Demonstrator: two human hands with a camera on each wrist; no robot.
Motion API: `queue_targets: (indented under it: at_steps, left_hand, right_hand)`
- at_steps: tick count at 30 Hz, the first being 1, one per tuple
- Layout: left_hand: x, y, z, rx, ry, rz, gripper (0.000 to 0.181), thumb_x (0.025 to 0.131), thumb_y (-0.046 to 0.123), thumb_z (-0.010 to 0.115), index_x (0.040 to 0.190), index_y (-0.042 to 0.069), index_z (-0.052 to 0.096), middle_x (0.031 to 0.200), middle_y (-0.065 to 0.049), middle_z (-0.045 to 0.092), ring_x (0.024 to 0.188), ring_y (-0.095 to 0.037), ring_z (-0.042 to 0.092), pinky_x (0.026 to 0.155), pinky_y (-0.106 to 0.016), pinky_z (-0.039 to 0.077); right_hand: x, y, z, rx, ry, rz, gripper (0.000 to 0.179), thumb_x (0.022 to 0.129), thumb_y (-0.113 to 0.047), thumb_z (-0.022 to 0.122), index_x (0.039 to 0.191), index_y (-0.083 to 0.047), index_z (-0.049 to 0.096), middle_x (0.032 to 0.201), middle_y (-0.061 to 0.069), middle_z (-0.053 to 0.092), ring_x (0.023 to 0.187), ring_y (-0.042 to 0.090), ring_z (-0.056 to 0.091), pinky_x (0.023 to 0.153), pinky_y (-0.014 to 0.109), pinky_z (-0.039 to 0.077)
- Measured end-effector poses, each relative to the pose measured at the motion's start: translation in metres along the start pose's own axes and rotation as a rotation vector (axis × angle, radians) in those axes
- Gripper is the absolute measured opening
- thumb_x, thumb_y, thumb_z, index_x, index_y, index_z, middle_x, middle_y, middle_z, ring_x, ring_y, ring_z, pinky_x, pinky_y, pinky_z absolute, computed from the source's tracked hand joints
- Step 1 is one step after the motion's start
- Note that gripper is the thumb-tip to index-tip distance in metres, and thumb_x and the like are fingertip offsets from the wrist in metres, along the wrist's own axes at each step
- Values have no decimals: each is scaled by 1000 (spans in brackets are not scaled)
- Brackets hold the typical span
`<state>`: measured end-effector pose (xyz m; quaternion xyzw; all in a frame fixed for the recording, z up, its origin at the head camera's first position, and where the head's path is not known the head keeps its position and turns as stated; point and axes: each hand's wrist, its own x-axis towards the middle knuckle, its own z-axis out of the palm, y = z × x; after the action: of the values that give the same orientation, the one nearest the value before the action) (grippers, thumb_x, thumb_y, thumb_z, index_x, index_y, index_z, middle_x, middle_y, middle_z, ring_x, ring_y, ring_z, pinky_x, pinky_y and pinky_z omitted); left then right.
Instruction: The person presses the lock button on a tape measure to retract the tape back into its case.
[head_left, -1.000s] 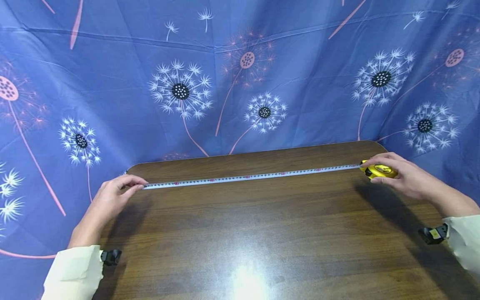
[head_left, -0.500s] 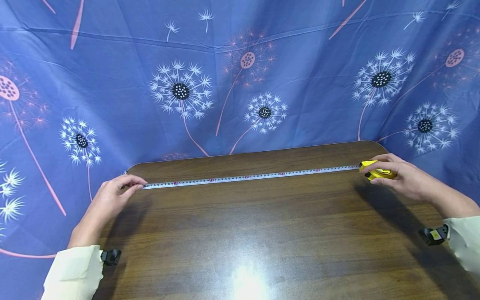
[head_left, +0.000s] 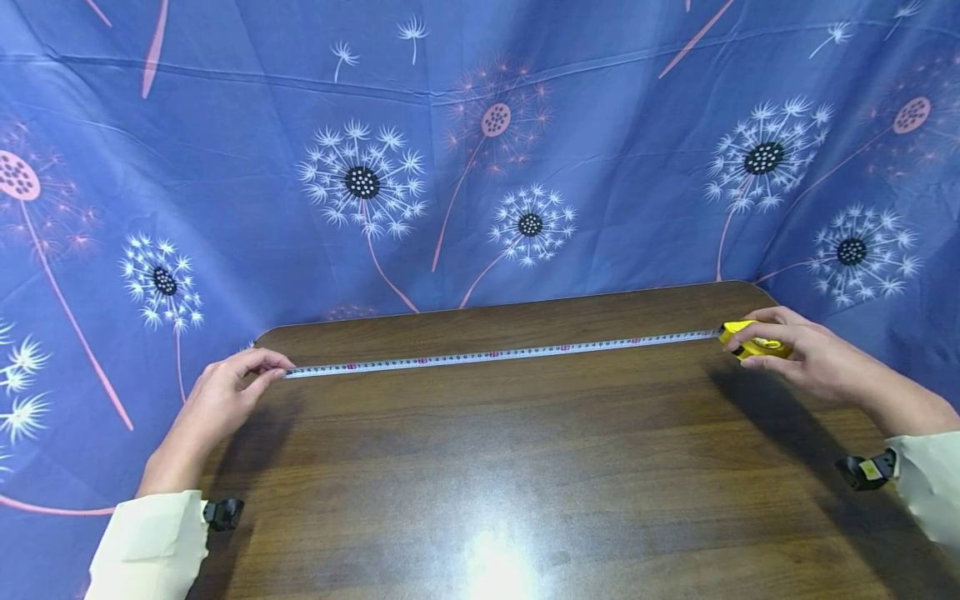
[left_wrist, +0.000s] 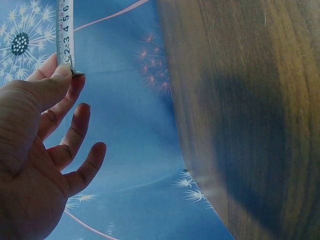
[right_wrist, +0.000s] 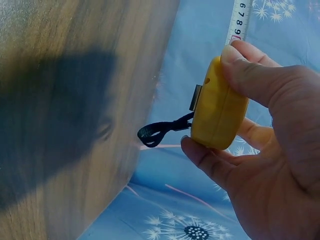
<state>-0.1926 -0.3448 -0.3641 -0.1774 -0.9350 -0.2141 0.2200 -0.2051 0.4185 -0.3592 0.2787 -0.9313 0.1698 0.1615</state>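
A white measuring blade is pulled out straight across the far part of the table, level with its back edge. At its left end my left hand pinches the tip between thumb and forefinger; the metal end hook shows at the fingertips in the left wrist view, the other fingers loosely spread. My right hand grips the yellow tape measure by its case, thumb on one side and fingers round the other. From the case hangs a black wrist strap, beside a metal belt clip.
The brown wooden table has rounded back corners and a bright glare near the front. Behind and beside it hangs a blue curtain with dandelion prints. Both hands throw shadows onto the wood.
Almost nothing differs. The right fingers and the yellow case have shifted very slightly; the blade stays stretched and the left hand keeps its place.
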Motion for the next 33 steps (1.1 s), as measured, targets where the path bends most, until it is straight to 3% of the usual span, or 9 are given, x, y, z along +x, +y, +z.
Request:
queue_targets:
  at_steps: [7, 11, 19, 23, 28, 33]
  left_hand:
    - [-3, -3, 2, 0, 3, -22, 17, 95, 7, 74, 102, 23, 75, 98, 1, 75, 93, -26, 68, 76, -42, 46]
    - [-5, -4, 2, 10, 8, -16, 18, 95, 6, 74, 102, 23, 75, 100, 1, 75, 94, -26, 68, 77, -43, 47]
    - [-5, -5, 2, 10, 35, 22, 20, 93, 3, 75, 100, 22, 75, 99, 1, 75, 89, -19, 67, 73, -27, 46]
    - [-5, -6, 1, 14, 51, 28, 22, 92, 2, 76, 100, 22, 75, 98, 2, 75, 88, -18, 67, 73, -31, 47]
    - [-5, -6, 2, 15, 49, 27, 21, 93, 4, 76, 100, 23, 75, 97, 2, 75, 88, -18, 67, 73, -36, 47]
    - [-7, -4, 3, 11, 36, 35, 21, 92, 4, 77, 101, 22, 75, 96, 3, 75, 87, -19, 67, 72, -37, 47]
  right_hand:
    - [-1, 1, 5, 27, 21, -60, 46, 72, 7, 87, 92, -30, 69, 121, 13, 58, 110, -8, 39, 63, 22, 45]
    - [-1, 1, 7, 10, 44, -81, 47, 69, 6, 88, 91, -31, 69, 119, 12, 59, 112, -7, 40, 71, 17, 41]
    - [-1, -1, 7, 15, 32, -60, 46, 73, 8, 86, 95, -29, 70, 122, 14, 58, 114, -7, 39, 76, 12, 39]
    - [0, -2, 5, 16, 43, -46, 46, 73, 9, 86, 103, -22, 70, 121, 13, 59, 112, -8, 39, 73, 13, 41]
    - [1, -4, 6, 48, 82, -32, 62, 68, 15, 86, 121, -10, 67, 118, 7, 60, 104, -1, 46, 76, 11, 37]
    - [0, -7, 8, 64, 62, -12, 69, 73, 12, 86, 134, -9, 62, 120, 7, 61, 102, 2, 47, 77, 12, 36]
